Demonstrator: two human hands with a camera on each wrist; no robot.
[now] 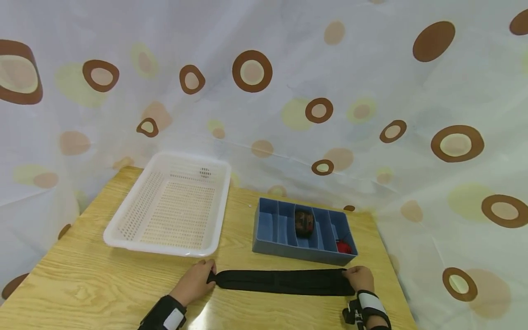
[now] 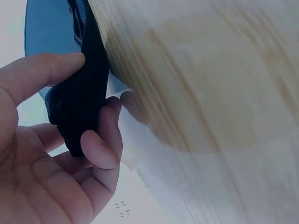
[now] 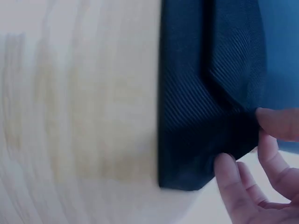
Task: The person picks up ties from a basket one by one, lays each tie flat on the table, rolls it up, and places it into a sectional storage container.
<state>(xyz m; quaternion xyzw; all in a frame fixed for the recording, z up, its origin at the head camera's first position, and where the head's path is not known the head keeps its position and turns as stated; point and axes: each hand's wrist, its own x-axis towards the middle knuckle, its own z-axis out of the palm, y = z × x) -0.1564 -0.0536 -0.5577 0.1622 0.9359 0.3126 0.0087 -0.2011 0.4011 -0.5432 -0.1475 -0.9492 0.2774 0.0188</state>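
Note:
A black necktie, with diagonal ribbing and a lengthwise seam in the right wrist view, lies stretched sideways along the front of the table. My left hand grips its bunched left end; the left wrist view shows the thumb against the dark cloth and fingers curled around below. At the wide right end, my right hand pinches the far edge between thumb and forefinger. Another fingertip touches near the angled tip of the fabric.
Behind the necktie stands a blue-grey divided box, with a dark patterned bundle in a middle compartment and a red item at the right end. A white perforated basket sits at the back left. A dotted curtain hangs behind the wooden table.

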